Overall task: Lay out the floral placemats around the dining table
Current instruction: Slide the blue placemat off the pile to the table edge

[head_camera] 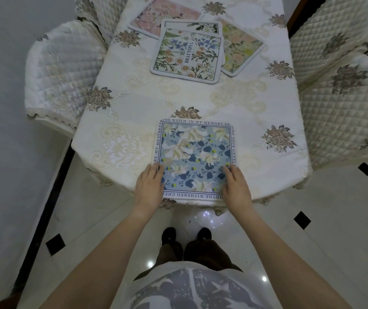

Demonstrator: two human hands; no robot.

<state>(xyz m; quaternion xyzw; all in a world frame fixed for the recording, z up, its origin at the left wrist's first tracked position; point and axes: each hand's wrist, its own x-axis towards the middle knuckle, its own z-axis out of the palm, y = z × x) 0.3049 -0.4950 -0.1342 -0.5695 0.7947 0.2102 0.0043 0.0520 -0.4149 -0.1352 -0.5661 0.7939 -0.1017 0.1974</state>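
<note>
Blue placemat (195, 160): flat at the near table edge, lettered border all round, pale lilies and dark blue leaves.
Left hand (149, 187): open, palm down on the mat's near-left corner, fingers spread flat.
Right hand (236, 186): open too, pressed on the near-right corner (neither hand pinches the mat).
Tablecloth (134, 112): cream, embroidered with brownish flowers.
Stack of mats (187, 54): far end of the table, well apart; the top one reads "BEAUTIFUL", overlapping a green one (242, 47) and a pink one (163, 15).
Chairs (62, 68): quilted covers, either side.
</note>
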